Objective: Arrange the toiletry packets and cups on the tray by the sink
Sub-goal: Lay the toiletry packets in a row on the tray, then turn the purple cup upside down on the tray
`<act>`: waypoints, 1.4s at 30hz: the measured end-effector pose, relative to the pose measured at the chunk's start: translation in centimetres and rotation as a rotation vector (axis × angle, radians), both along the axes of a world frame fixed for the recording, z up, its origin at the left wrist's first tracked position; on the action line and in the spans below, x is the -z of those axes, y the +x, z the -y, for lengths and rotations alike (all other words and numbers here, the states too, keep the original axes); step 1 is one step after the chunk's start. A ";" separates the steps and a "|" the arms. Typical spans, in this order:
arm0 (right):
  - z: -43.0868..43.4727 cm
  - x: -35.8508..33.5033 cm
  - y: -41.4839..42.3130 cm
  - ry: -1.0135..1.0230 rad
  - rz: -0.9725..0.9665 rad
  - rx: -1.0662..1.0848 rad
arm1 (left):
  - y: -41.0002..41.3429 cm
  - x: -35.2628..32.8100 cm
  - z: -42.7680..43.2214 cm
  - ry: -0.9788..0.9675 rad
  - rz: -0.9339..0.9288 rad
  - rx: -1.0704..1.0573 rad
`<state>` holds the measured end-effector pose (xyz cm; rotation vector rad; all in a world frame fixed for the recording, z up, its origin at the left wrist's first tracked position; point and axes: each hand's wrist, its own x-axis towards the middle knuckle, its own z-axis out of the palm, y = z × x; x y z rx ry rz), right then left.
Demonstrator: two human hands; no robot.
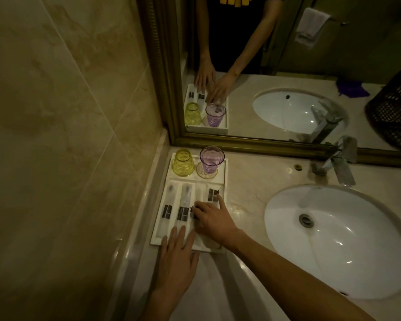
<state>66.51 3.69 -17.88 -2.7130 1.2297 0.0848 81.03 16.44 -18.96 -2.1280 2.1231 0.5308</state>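
A white tray (225,181) lies on the counter left of the sink (333,239). In its far compartment a yellow cup (183,162) stands upside down beside an upright purple cup (211,161). Several clear toiletry packets with dark labels lie lengthwise in the near part: one at the left (166,210), one beside it (183,210), one at the right (213,194). My left hand (177,262) rests flat on the tray's near edge, fingers spread. My right hand (212,218) presses its fingertips on a packet in the middle, with the index finger stretched toward the right packet.
A gold-framed mirror (252,144) runs behind the counter and reflects the tray and hands. A chrome faucet (340,163) stands behind the sink. The tiled wall (67,135) bounds the tray's left side. A dark basket (394,107) and a purple cloth (352,89) appear in the reflection.
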 end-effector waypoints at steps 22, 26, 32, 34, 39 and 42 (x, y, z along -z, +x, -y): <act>14.9 -6.2 -0.1 0.963 1.220 1.277 | -0.1 -2.9 0.0 -0.035 -0.086 -0.084; 15.9 -4.8 0.5 0.817 0.896 1.257 | 0.0 -4.1 0.4 -0.018 -0.129 -0.139; 12.6 -5.7 -0.1 0.712 0.933 1.147 | -1.0 -6.3 5.5 -0.215 -0.653 -0.487; 10.1 -6.3 -0.4 0.660 0.905 1.069 | -1.6 -7.6 8.5 -0.214 -0.851 -0.655; 4.4 -6.4 -1.3 0.620 0.914 0.882 | -2.5 -8.4 13.1 -0.290 -0.883 -0.739; 3.3 -6.6 -2.5 0.740 0.953 0.831 | -2.8 -7.5 13.2 -0.396 -0.745 -0.735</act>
